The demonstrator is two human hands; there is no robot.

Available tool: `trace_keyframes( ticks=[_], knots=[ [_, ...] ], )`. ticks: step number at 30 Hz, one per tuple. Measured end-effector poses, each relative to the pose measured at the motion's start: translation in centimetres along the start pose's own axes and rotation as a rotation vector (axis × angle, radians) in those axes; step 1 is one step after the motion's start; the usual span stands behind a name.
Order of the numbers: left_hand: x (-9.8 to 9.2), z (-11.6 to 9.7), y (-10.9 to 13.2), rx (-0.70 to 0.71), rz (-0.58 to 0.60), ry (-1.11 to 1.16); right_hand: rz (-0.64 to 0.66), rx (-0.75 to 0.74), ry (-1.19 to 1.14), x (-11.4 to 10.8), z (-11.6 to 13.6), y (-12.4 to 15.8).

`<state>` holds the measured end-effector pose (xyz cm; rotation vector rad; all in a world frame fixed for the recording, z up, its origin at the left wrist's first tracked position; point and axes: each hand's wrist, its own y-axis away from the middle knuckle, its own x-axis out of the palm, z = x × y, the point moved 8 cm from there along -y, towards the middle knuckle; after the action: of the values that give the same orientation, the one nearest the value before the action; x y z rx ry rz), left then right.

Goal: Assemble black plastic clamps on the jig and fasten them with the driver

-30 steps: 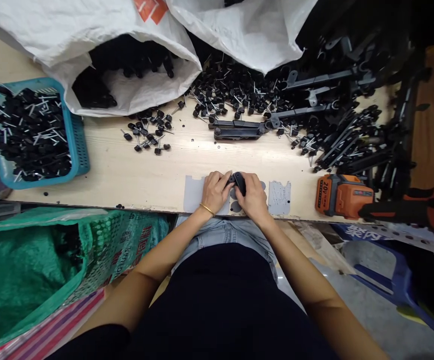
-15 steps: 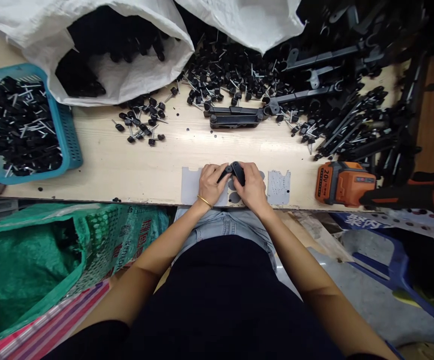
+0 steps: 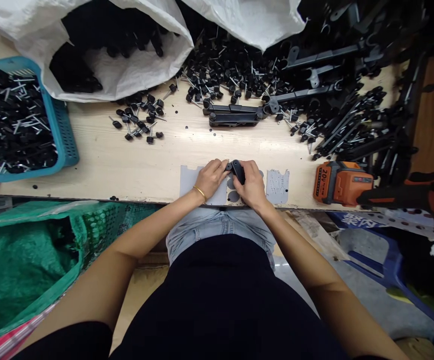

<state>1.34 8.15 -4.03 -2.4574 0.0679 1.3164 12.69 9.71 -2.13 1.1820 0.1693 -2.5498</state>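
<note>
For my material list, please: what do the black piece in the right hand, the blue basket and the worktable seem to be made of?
Black piece: probably plastic, satin; it looks smooth and evenly dark, though coated metal is possible.
Blue basket: likely moulded plastic, slightly glossy, with a perforated wall.
Worktable: wood or wood-look board, pale, showing grain lines.

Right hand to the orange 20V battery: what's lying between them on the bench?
In the head view, a grey sheet with a ragged top edge lies between the right hand and the orange 20V battery, on the bench.
</note>
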Motion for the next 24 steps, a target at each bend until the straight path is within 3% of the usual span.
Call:
trace_keyframes(
  ticks=[6,8,12,14,19,24],
  knots=[
    [0.1,-0.2,0.6,-0.18,-0.061,-0.009,-0.025,0.011,0.01,0.1,0.0,0.0],
    [0.1,0.0,0.2,-0.147,-0.024,0.02,-0.023,0.006,0.015,0.1,0.1,0.0],
    [0.4,0.4,-0.9,0.051,0.117,0.12,-0.004,0.012,0.023,0.1,0.1,-0.1],
    [0.3,0.3,-1.0,0.063,0.104,0.129,-0.003,0.01,0.025,0.1,0.1,-0.1],
    [-0.2,0.2,-0.4,-0.135,-0.066,0.129,-0.009,0.007,0.036,0.1,0.3,-0.2],
    [0.1,0.2,-1.5,0.073,0.072,0.214,-0.001,0.011,0.04,0.2,0.2,0.0]
  ],
)
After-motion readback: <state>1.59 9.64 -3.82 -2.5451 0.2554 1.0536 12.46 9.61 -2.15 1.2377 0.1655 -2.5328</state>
